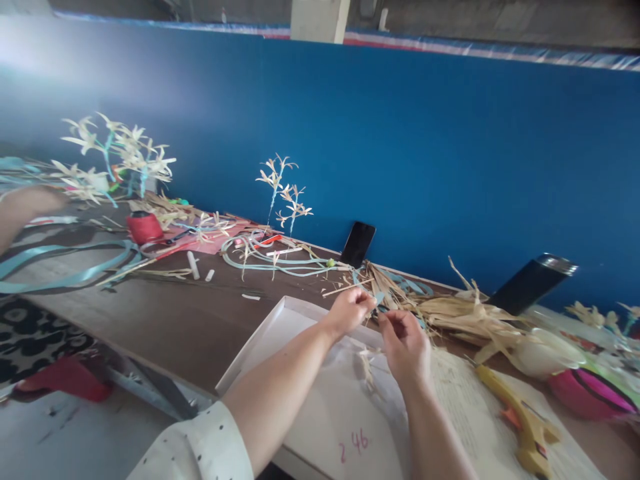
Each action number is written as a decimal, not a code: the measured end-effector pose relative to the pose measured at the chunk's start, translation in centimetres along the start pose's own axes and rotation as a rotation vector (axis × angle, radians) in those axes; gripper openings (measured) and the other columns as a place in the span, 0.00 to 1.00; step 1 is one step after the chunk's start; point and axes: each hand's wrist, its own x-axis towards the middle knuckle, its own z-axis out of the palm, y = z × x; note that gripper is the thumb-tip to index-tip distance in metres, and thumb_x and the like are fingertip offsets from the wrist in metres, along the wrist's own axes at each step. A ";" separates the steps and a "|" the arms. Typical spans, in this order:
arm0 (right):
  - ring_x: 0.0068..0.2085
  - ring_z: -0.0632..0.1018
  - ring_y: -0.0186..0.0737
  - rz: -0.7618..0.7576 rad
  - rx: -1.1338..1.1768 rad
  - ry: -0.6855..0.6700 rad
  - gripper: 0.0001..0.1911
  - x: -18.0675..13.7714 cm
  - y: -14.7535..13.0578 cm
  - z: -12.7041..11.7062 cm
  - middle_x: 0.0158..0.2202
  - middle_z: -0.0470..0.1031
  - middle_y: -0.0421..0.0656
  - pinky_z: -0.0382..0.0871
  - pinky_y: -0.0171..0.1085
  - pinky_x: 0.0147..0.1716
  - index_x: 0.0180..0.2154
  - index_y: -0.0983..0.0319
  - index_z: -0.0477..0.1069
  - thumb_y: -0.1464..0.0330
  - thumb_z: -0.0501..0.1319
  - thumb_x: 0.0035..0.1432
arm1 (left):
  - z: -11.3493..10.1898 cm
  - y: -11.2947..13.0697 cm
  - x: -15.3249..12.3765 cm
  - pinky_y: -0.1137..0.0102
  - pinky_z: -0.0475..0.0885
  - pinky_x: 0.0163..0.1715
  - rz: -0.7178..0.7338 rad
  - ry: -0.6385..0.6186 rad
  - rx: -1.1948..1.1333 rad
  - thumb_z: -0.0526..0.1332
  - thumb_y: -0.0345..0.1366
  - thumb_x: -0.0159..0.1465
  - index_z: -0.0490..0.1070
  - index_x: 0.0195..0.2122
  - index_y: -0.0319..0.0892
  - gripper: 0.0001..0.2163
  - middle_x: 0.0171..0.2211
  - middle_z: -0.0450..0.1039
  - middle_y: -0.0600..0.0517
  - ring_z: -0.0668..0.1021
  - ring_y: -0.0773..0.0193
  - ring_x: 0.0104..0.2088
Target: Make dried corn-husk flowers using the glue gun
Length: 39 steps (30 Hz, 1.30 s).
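Observation:
My left hand [353,310] is closed in a pinch above the far edge of a white box lid [320,387]. At its fingertips shows a small pale-blue strip [380,298]. My right hand [406,343] is just to the right, thumb and fingers pinched together close to the left fingertips; what sits between them is too small to make out. Below the hands a pale dried flower [369,373] appears over the lid, blurred; whether it is attached to what I hold, I cannot tell.
A yellow glue gun [523,427] lies on printed paper at right. Dried husks [450,313], a black bottle [533,283] and a phone [359,245] line the blue partition [425,147]. Husk flowers [283,190] stand behind. Another person's arm [30,210] reaches in at left.

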 end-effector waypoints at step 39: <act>0.18 0.68 0.27 0.452 0.760 0.278 0.12 1.8 1.8 -1.8 0.35 0.77 0.44 0.57 0.27 0.13 0.28 0.63 0.70 0.65 0.67 0.40 | -1.6 -0.7 0.9 0.76 0.57 0.21 0.027 0.052 0.049 0.59 0.45 0.55 0.67 0.28 0.39 0.13 0.20 0.62 0.56 0.63 0.73 0.20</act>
